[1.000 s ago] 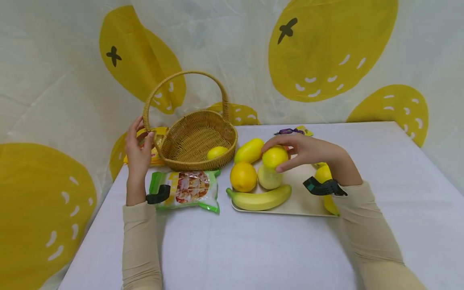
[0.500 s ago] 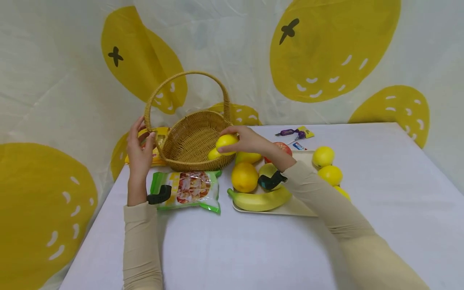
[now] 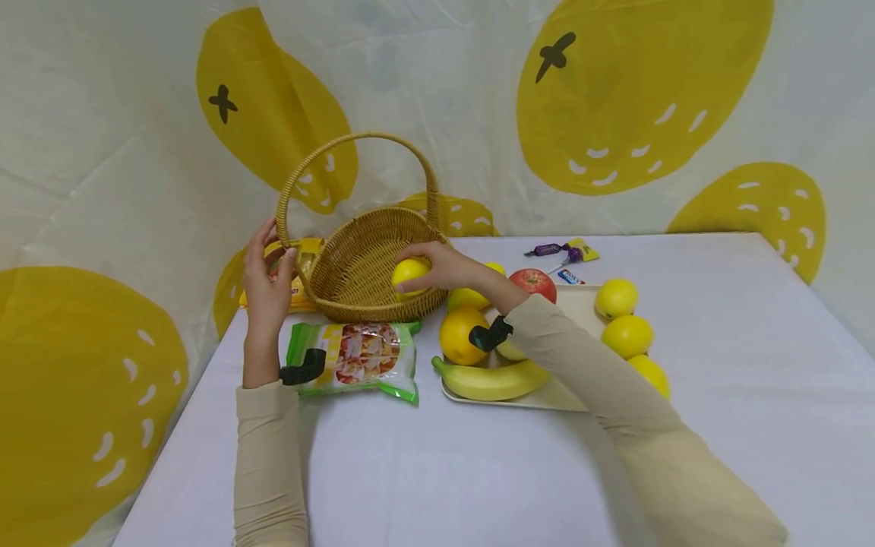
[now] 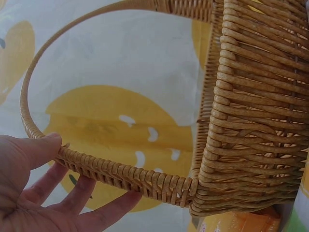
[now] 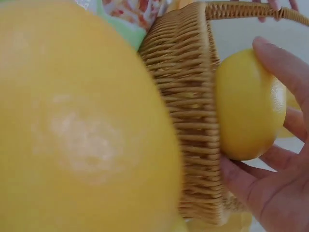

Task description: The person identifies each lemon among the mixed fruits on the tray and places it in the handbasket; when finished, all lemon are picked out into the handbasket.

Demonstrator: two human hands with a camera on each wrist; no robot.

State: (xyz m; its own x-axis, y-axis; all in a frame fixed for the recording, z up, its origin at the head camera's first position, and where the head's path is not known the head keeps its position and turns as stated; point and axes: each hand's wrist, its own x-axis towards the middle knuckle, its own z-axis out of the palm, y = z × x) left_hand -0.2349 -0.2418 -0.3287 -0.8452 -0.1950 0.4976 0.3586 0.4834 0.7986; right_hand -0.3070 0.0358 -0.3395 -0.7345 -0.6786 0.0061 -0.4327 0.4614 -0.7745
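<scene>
A wicker basket (image 3: pixel 362 311) with a tall arched handle stands at the back left of the table. My left hand (image 3: pixel 268 292) holds the handle's left side near its base, thumb on one side and fingers behind in the left wrist view, where the handle (image 4: pixel 125 174) runs across. My right hand (image 3: pixel 444 267) grips a lemon (image 3: pixel 410 275) at the basket's right front rim. In the right wrist view the lemon (image 5: pixel 248 104) sits between thumb and fingers, overlapping the rim. The other lemon inside the basket is hidden behind the hand and held lemon.
A beige tray (image 3: pixel 581 304) carries an orange (image 3: pixel 461 336), a banana (image 3: pixel 492 380), a red apple (image 3: pixel 535 283) and several lemons along its right side. A green-white food bag (image 3: pixel 362 357) lies before the basket, a yellow packet (image 3: pixel 307 300) behind its left. Wrapped candies (image 3: pixel 547 249) lie at the back.
My right hand has carried the lemon left from above the tray to the basket, lowering it at the rim. The left hand keeps its hold on the handle.
</scene>
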